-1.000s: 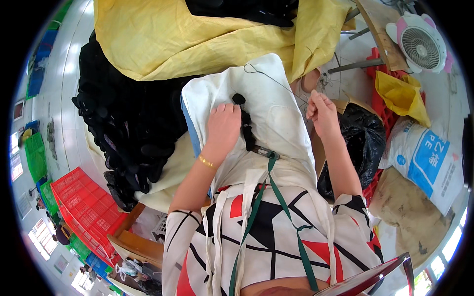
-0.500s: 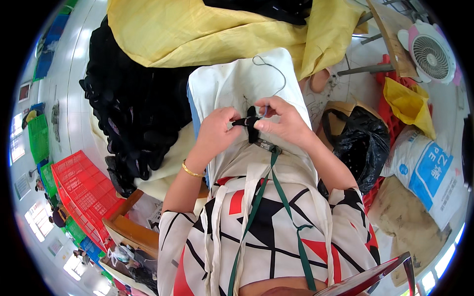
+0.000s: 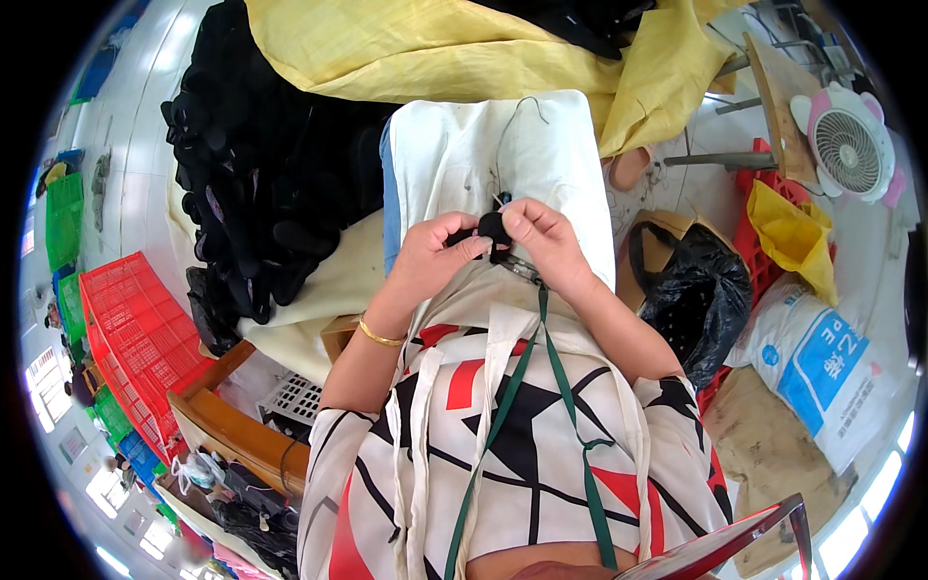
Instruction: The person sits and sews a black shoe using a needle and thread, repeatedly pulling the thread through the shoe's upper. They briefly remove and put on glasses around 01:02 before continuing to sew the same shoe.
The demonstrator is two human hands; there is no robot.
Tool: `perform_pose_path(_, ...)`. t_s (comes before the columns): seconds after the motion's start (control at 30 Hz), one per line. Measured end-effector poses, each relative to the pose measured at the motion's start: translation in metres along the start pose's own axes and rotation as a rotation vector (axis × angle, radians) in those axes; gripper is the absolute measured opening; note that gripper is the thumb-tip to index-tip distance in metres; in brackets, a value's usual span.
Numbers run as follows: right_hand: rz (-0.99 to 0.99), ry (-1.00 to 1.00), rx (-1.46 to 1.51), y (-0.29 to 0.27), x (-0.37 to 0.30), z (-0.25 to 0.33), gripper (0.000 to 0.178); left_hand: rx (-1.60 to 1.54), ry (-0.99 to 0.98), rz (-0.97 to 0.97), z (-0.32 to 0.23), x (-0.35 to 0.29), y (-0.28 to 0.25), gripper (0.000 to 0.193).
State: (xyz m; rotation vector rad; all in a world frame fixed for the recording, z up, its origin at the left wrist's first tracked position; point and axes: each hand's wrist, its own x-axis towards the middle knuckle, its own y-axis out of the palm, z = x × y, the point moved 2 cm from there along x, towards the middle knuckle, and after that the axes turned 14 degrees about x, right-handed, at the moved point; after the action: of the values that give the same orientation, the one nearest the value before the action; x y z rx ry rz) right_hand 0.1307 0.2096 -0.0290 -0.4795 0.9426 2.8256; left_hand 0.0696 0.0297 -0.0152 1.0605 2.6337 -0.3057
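Note:
Over my lap, a small black fabric piece (image 3: 494,228) is held between my two hands. My left hand (image 3: 435,256) is closed, its thumb and fingers gripping the piece from the left. With thumb and forefinger pinched, my right hand (image 3: 547,244) holds its right edge. A thin needle-like sliver shows by the right fingertips, too small to make out surely. Dark thread (image 3: 502,145) trails from there up across the white cloth (image 3: 556,145) on my lap. Just below the hands lies a small metal tool (image 3: 522,269), next to a green cord (image 3: 556,372) hanging from my neck.
A heap of black fabric pieces (image 3: 256,184) lies at the left, below yellow sheeting (image 3: 387,53). Red crates (image 3: 140,338) and a wooden drawer (image 3: 232,425) stand at lower left. To the right are a black plastic bag (image 3: 701,290), a white sack (image 3: 812,362) and a fan (image 3: 851,145).
My right hand has moved in against the black piece, which is turned and bunched more rounded. The thread's wide loop has straightened and shifted left. The view has shifted slightly.

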Motion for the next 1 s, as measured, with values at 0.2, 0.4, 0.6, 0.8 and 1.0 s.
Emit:
perform_pose_path(0.2, -0.188, -0.294, -0.118, -0.032, 0.01, 0.032, 0.015, 0.034, -0.065, -0.052, 0.016, -0.015, 0.0, 0.029)
perform_pose_path(0.4, -0.434, -0.404, -1.074, -0.099, 0.009, 0.085, 0.033, 0.111, 0.051, -0.163, 0.014, -0.025, -0.005, 0.022)
perform_pose_path(0.6, -0.098, -0.154, -0.508, -0.037, -0.021, 0.055, 0.024, 0.572, 0.236, -0.247, -0.015, -0.037, 0.0, 0.016)
perform_pose_path(0.8, 0.216, 0.063, -0.47, 0.0, -0.039, 0.057, 0.009, 0.878, 0.719, -0.401, -0.024, -0.043, 0.001, 0.026)
perform_pose_path(1.0, 0.46, -0.033, -0.755, 0.017, -0.044, 0.062, 0.015, 0.968, 0.866, -0.387, -0.034, -0.048, 0.004, 0.028)
